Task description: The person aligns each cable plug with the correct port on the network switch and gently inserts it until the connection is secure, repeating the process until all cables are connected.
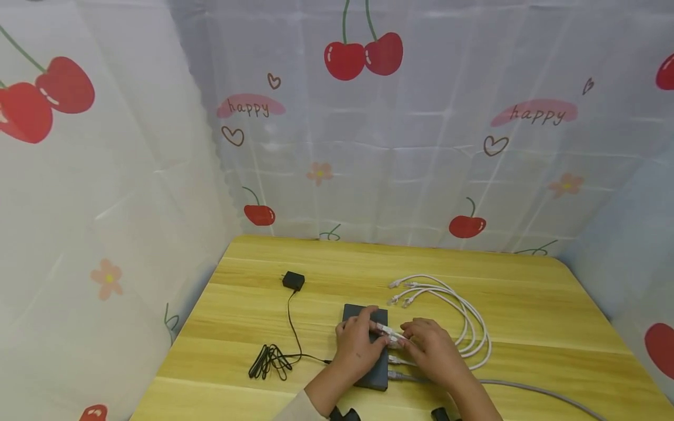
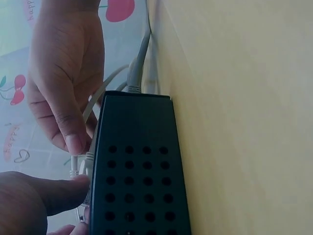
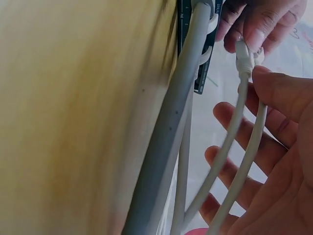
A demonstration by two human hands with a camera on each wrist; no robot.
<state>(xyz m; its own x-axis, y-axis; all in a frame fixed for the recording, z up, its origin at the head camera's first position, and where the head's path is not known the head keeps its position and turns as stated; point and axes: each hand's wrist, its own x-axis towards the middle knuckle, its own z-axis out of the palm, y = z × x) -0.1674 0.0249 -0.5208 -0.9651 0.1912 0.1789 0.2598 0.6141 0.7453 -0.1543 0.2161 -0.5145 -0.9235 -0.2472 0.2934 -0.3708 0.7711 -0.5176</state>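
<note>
A black network switch (image 1: 378,374) lies on the table, with vent holes in its side in the left wrist view. Above it my left hand (image 1: 358,348) pinches the plug end of a white network cable (image 3: 243,58) between thumb and fingers. My right hand (image 1: 434,351) meets it from the right, its thumb and index finger on a second white cable (image 3: 260,110) just behind the plug. The two plugs sit side by side. A grey cable (image 1: 402,377) and a white plug (image 1: 394,359) are in the switch's right side.
Several loose white cable ends (image 1: 405,292) lie behind my right hand, their lengths looping right. At the left are a black power adapter (image 1: 293,280) and its bundled cord (image 1: 270,361), which runs to the switch. A cherry-print curtain (image 1: 389,175) surrounds the wooden table (image 1: 553,327).
</note>
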